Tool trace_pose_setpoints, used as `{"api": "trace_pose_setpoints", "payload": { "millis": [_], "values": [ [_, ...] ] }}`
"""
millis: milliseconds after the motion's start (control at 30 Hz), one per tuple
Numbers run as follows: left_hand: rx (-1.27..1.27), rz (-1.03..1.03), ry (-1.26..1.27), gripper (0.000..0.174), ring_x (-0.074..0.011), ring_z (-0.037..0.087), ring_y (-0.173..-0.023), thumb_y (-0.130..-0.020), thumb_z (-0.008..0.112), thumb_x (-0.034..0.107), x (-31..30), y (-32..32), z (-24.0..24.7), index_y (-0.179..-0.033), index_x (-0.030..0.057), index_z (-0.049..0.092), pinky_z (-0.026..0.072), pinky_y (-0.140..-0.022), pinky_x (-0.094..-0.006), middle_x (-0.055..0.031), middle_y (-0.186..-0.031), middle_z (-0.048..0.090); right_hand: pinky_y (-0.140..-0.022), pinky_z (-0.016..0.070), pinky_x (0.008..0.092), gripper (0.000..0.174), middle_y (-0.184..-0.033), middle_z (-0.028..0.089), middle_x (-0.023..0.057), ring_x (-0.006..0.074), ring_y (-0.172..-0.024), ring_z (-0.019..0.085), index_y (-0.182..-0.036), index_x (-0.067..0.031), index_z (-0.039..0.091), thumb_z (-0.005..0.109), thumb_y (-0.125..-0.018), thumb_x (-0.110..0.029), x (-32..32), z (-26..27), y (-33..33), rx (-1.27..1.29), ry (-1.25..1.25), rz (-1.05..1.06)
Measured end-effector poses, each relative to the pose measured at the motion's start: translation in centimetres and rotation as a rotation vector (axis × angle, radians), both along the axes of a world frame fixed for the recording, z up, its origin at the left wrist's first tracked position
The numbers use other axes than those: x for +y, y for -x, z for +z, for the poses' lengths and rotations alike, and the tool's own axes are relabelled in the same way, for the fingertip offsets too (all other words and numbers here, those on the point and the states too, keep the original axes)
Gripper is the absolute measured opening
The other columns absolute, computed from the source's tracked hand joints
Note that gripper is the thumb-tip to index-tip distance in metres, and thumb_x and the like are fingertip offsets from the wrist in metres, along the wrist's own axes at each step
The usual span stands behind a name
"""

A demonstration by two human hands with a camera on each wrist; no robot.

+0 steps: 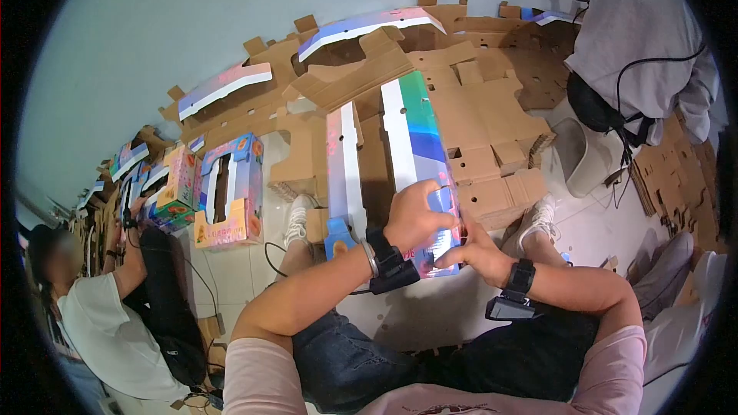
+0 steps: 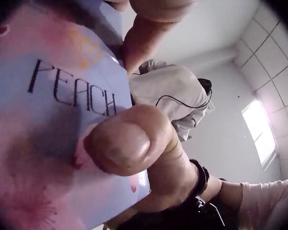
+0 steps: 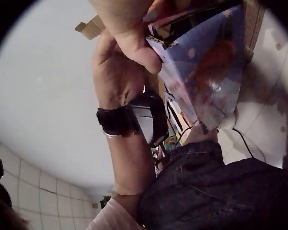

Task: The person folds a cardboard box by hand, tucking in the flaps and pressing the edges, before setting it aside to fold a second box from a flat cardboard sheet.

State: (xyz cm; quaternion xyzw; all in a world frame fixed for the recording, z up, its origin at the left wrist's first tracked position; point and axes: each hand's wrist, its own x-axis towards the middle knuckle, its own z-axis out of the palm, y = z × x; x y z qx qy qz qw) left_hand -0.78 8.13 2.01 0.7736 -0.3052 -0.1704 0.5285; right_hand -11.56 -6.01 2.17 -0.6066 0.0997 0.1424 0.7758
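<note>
A peach carton (image 1: pixel 419 138), printed pink, blue and green, stands between my knees with a long opening along its top. My left hand (image 1: pixel 415 219) grips its near right part, fingers bent over the printed panel. At the same corner my right hand (image 1: pixel 486 253) pinches the carton's edge. In the left wrist view, the right thumb (image 2: pixel 129 139) presses on the panel (image 2: pixel 62 120) lettered PEACH. The right wrist view shows the carton's end wall (image 3: pixel 206 76) and layered cardboard at its corner. The undersides of the fingers are partly hidden.
Flattened brown cardboard (image 1: pixel 492 119) lies behind the carton and along the wall. Finished-looking printed cartons (image 1: pixel 231 192) stand at left, beside a seated person (image 1: pixel 115 323). Another person in grey (image 1: pixel 638 38) is at the right. A black cable (image 1: pixel 273 250) runs near my left leg.
</note>
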Motion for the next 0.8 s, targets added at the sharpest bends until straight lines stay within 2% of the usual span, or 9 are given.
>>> {"api": "trace_pose_setpoints", "payload": {
  "millis": [67, 200, 400, 467, 567, 633, 700, 767, 800],
  "values": [
    [0.093, 0.025, 0.183, 0.035, -0.0350, 0.065, -0.072, -0.058, 0.077, 0.024, -0.6, 0.2, -0.9, -0.082, 0.0009, 0.066, 0.0508, -0.069, -0.0388, -0.0176, -0.077, 0.067, -0.077, 0.0536, 0.0322, 0.088, -0.107, 0.063, 0.0081, 0.0179, -0.094, 0.064, -0.136, -0.0051, 0.032, 0.078, -0.061, 0.003, -0.1, 0.0, 0.0, 0.009, -0.002, 0.006],
    [0.023, -0.013, 0.123, 0.037, -0.0339, 0.065, -0.073, -0.060, 0.078, 0.024, -0.2, 0.1, -0.2, -0.086, 0.0005, 0.065, 0.0508, -0.069, -0.0387, -0.0181, -0.078, 0.066, -0.076, 0.0535, 0.0313, 0.089, -0.106, 0.062, 0.0075, 0.0173, -0.094, 0.063, -0.137, -0.0061, 0.031, 0.077, -0.061, 0.004, 0.0, -0.3, 0.0, 0.008, 0.000, 0.013],
    [-0.359, -0.042, 0.043, 0.075, -0.0354, 0.053, -0.113, -0.061, 0.082, 0.028, 1.7, -0.6, 0.1, -0.124, 0.0032, 0.050, 0.0412, -0.096, -0.0426, -0.0202, -0.119, 0.056, -0.086, 0.0485, 0.0320, 0.078, -0.111, 0.062, 0.0072, 0.0178, -0.103, 0.060, -0.135, -0.0050, 0.041, 0.075, -0.064, -0.004, -1.8, -1.2, -0.9, 0.098, -0.073, -0.013],
    [-0.463, 0.068, -0.103, 0.092, -0.0372, 0.041, -0.125, -0.062, 0.082, 0.027, 3.1, -1.3, -0.5, -0.139, 0.0037, 0.038, 0.0320, -0.106, -0.0440, -0.0206, -0.132, 0.045, -0.090, 0.0465, 0.0327, 0.074, -0.112, 0.062, 0.0076, 0.0186, -0.105, 0.060, -0.134, -0.0047, 0.044, 0.073, -0.065, -0.007, -2.2, -2.1, -1.0, 0.100, -0.098, -0.025],
    [-0.574, 0.216, -0.222, 0.096, -0.0406, 0.038, -0.125, -0.060, 0.083, 0.023, 5.4, -3.1, -0.7, -0.141, 0.0028, 0.035, 0.0317, -0.106, -0.0472, -0.0243, -0.133, 0.041, -0.094, 0.0440, 0.0340, 0.069, -0.114, 0.062, 0.0079, 0.0198, -0.107, 0.058, -0.133, -0.0044, 0.047, 0.071, -0.068, -0.011, -2.7, -3.0, -1.1, 0.139, -0.142, -0.060],
    [-0.546, 0.216, -0.229, 0.100, -0.0398, 0.036, -0.128, -0.060, 0.084, 0.023, 6.9, -3.9, -0.3, -0.143, 0.0014, 0.032, 0.0305, -0.108, -0.0450, -0.0240, -0.134, 0.041, -0.095, 0.0435, 0.0347, 0.068, -0.115, 0.062, 0.0079, 0.0202, -0.108, 0.058, -0.134, -0.0043, 0.047, 0.069, -0.070, -0.013, -2.9, -2.8, -1.1, 0.174, -0.160, -0.083],
    [-0.237, 0.343, -0.138, 0.106, -0.0393, 0.033, -0.131, -0.059, 0.085, 0.024, 8.0, -3.8, 0.2, -0.144, -0.0022, 0.026, 0.0279, -0.111, -0.0416, -0.0236, -0.135, 0.040, -0.095, 0.0448, 0.0368, 0.065, -0.116, 0.063, 0.0084, 0.0222, -0.107, 0.059, -0.133, -0.0051, 0.049, 0.067, -0.072, -0.018, -3.1, -2.0, -1.1, 0.150, -0.171, -0.062],
    [-0.232, 0.396, -0.262, 0.110, -0.0362, 0.035, -0.132, -0.061, 0.086, 0.026, 9.3, -5.8, -2.8, -0.144, -0.0059, 0.022, 0.0267, -0.113, -0.0390, -0.0228, -0.136, 0.040, -0.095, 0.0453, 0.0387, 0.063, -0.115, 0.063, 0.0089, 0.0232, -0.107, 0.059, -0.131, -0.0056, 0.050, 0.066, -0.073, -0.022, -4.6, -3.0, -1.6, 0.175, -0.185, -0.058],
    [-0.041, 0.362, -0.126, 0.111, -0.0344, 0.036, -0.132, -0.061, 0.086, 0.027, 9.7, -6.0, -2.9, -0.144, -0.0070, 0.021, 0.0274, -0.112, -0.0391, -0.0226, -0.137, 0.040, -0.095, 0.0458, 0.0407, 0.061, -0.115, 0.064, 0.0094, 0.0242, -0.107, 0.060, -0.130, -0.0061, 0.052, 0.065, -0.074, -0.025, -5.4, -3.1, -1.9, 0.199, -0.197, -0.054]
  ]
}}
